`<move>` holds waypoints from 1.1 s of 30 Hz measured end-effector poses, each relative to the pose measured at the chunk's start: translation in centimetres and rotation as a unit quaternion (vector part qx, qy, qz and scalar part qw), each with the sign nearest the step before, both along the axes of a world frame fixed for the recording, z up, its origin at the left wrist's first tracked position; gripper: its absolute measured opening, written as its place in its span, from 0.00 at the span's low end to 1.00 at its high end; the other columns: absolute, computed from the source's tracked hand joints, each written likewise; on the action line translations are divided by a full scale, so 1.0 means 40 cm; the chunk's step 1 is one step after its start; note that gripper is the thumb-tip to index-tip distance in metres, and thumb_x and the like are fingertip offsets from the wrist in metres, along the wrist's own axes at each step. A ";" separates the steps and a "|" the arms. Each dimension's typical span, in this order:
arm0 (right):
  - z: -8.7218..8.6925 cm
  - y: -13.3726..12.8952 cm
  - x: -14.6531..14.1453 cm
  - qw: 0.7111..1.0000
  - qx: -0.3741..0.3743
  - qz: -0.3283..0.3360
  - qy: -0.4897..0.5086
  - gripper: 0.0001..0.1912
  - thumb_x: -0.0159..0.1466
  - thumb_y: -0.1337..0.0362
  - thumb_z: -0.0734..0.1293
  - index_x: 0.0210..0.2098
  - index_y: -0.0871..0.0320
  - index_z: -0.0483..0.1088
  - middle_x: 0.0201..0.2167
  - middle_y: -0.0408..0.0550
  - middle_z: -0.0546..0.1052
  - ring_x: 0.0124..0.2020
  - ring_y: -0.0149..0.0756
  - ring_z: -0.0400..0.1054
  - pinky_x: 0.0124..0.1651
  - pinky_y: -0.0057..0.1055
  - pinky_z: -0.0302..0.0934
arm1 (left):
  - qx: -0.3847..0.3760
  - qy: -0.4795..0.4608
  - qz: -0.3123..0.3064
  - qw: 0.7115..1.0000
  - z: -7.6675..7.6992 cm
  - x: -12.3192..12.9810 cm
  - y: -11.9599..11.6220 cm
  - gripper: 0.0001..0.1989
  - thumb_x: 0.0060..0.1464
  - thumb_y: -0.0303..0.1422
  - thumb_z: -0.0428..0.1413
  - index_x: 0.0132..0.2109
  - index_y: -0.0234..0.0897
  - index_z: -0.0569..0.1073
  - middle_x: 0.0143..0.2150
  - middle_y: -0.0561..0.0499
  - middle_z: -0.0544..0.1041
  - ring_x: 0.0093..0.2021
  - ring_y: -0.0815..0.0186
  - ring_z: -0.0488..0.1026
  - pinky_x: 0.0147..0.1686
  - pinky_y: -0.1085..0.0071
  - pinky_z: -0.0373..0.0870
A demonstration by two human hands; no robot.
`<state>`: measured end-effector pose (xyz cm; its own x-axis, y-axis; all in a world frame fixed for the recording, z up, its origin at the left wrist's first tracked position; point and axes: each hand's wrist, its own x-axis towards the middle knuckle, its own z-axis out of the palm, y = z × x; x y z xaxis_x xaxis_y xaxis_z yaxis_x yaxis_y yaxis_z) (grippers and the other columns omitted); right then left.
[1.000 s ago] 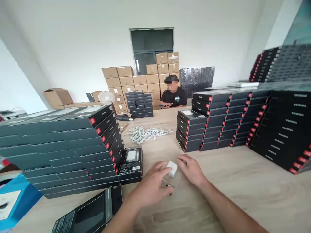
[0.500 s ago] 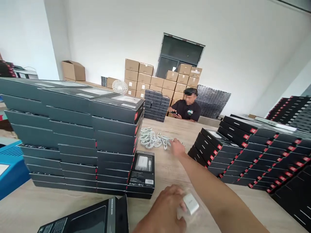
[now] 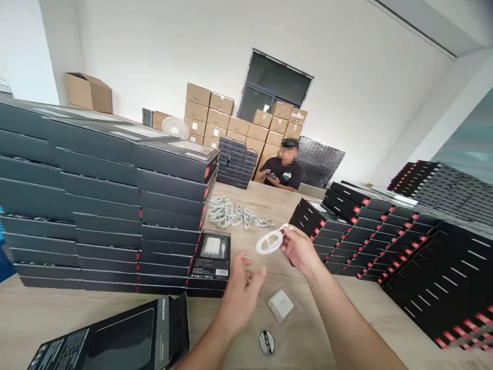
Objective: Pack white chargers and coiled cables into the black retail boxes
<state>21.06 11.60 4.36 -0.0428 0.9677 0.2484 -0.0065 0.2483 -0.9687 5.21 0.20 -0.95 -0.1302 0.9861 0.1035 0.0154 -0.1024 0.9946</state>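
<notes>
A coiled white charging cable (image 3: 269, 242) is pinched in my right hand (image 3: 302, 252), held up over the table. My left hand (image 3: 244, 290) is raised just left of it, empty, with thumb and fingers apart. Below my hands a white charger block (image 3: 281, 305) lies on the table in clear plastic wrapping. Closer to me is a round black-and-white label or sticker (image 3: 267, 343). An opened black box (image 3: 123, 334) with a window lies at the lower left. Further off, a pile of white cables (image 3: 231, 213) rests on the table.
Tall stacks of dark boxes (image 3: 100, 205) stand on the left, with a packed charger box (image 3: 210, 259) beside them. More black box stacks (image 3: 358, 231) line the right. Across the table (image 3: 265, 198) sits a person (image 3: 283, 172), before brown cartons (image 3: 219, 118).
My right hand has come back from the cable pile with one coiled cable. My left hand has let go of the charger block and lifted away from it. The view has shifted slightly right.
</notes>
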 end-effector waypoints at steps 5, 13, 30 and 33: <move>-0.062 -0.153 0.014 0.987 -0.051 0.083 0.132 0.21 0.52 0.48 0.77 0.36 0.58 0.76 0.24 0.41 0.72 0.23 0.29 0.62 0.26 0.27 0.56 | -0.014 -0.027 -0.140 0.990 0.006 0.013 0.003 0.23 0.56 0.53 0.54 0.44 0.37 0.69 0.40 0.47 0.75 0.30 0.64 0.76 0.19 0.74 0.64; -0.049 -0.159 0.054 0.954 -0.050 0.088 0.283 0.16 0.52 0.56 0.79 0.35 0.57 0.76 0.23 0.39 0.71 0.24 0.27 0.61 0.27 0.26 0.55 | -0.158 -0.218 -0.280 0.921 0.054 0.006 -0.016 0.23 0.47 0.47 0.67 0.42 0.35 0.74 0.47 0.44 0.77 0.40 0.59 0.80 0.24 0.75 0.74; -0.029 -0.181 0.111 0.913 0.257 0.031 -0.316 0.10 0.67 0.65 0.65 0.40 0.50 0.79 0.41 0.49 0.72 0.46 0.41 0.65 0.53 0.43 0.56 | -0.148 -0.193 -0.242 0.939 0.072 -0.027 -0.017 0.27 0.52 0.59 0.56 0.30 0.37 0.63 0.22 0.57 0.69 0.17 0.78 0.57 0.18 0.78 0.37; 0.003 -0.203 0.126 0.885 0.250 0.084 -0.384 0.12 0.69 0.63 0.65 0.35 0.51 0.80 0.33 0.47 0.70 0.39 0.39 0.65 0.47 0.39 0.57 | -0.165 -0.178 -0.243 0.939 0.071 -0.034 -0.019 0.27 0.52 0.59 0.56 0.31 0.38 0.63 0.26 0.54 0.71 0.20 0.76 0.61 0.18 0.77 0.37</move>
<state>26.09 3.48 4.49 -0.5174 0.7092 0.4789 0.5291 0.7049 -0.4724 3.85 -0.57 1.90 0.3751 0.9086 -0.1834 -0.2932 0.3040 0.9064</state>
